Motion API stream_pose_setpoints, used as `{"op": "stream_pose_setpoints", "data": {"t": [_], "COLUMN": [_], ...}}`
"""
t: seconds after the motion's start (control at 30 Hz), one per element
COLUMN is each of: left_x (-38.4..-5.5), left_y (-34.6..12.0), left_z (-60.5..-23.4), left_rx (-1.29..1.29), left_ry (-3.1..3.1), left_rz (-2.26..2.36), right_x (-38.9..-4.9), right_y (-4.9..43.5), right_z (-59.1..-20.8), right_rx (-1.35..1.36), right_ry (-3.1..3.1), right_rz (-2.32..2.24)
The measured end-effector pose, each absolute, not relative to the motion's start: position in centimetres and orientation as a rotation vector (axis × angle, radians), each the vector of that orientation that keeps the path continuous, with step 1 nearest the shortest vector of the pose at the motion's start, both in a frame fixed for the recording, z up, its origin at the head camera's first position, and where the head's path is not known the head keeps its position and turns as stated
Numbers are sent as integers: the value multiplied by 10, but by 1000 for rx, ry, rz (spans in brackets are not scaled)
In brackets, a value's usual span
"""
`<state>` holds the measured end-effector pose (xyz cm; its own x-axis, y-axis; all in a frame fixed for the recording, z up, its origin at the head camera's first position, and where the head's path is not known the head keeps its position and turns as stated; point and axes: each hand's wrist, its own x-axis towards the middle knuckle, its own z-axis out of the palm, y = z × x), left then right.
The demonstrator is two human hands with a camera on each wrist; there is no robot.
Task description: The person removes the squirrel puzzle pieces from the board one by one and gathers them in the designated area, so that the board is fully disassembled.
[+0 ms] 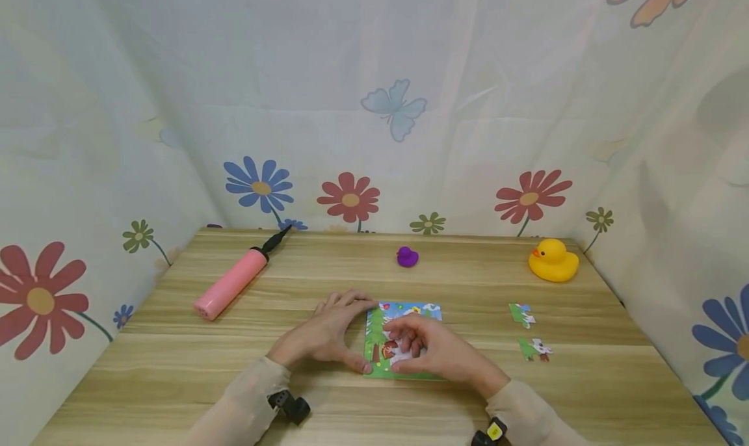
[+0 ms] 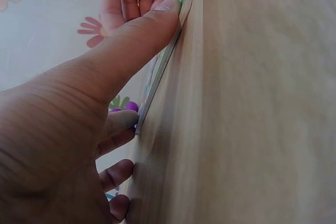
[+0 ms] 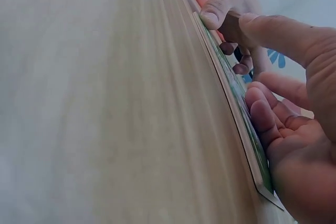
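A square picture jigsaw puzzle [image 1: 376, 335] lies flat on the wooden table, showing green trees and blue sky. Along its left side my left hand [image 1: 330, 332] is spread, with the thumb on the lower left corner and the index finger at the upper left. Over the middle and lower right of the puzzle is my right hand [image 1: 435, 348], its fingers loosely bent and touching the surface in the right wrist view. Nothing shows between them, and the hand hides part of the picture. Two loose jigsaw pieces [image 1: 519, 316] lie apart to the right.
Toward the back left lies a pink hand pump [image 1: 231, 283] with a black nozzle. A small purple rubber duck [image 1: 407, 257] stands behind the puzzle, and a larger yellow rubber duck [image 1: 553, 261] at the back right. Flower-printed curtains [image 1: 445, 173] enclose the table's back and sides.
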<state>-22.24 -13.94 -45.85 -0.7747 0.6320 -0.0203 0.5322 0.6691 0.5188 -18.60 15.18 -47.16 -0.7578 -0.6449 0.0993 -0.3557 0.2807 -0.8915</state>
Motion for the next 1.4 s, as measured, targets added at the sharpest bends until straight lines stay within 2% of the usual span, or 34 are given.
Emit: {"op": "stream_pose_setpoints", "data": {"t": [0.43,1.4], "left_x": [-223,-224], "left_y": [-140,-140], "left_z": [-458,-459], "left_rx": [983,976], "left_ry": [2686,2683], "left_rz": [734,729], "right_x": [-183,-183], "right_y": [147,147], "right_z": [-473,-473], "right_rx": [-1005,-1044], "right_ry": [2471,2450], "right_rz": [-1243,-1211]}}
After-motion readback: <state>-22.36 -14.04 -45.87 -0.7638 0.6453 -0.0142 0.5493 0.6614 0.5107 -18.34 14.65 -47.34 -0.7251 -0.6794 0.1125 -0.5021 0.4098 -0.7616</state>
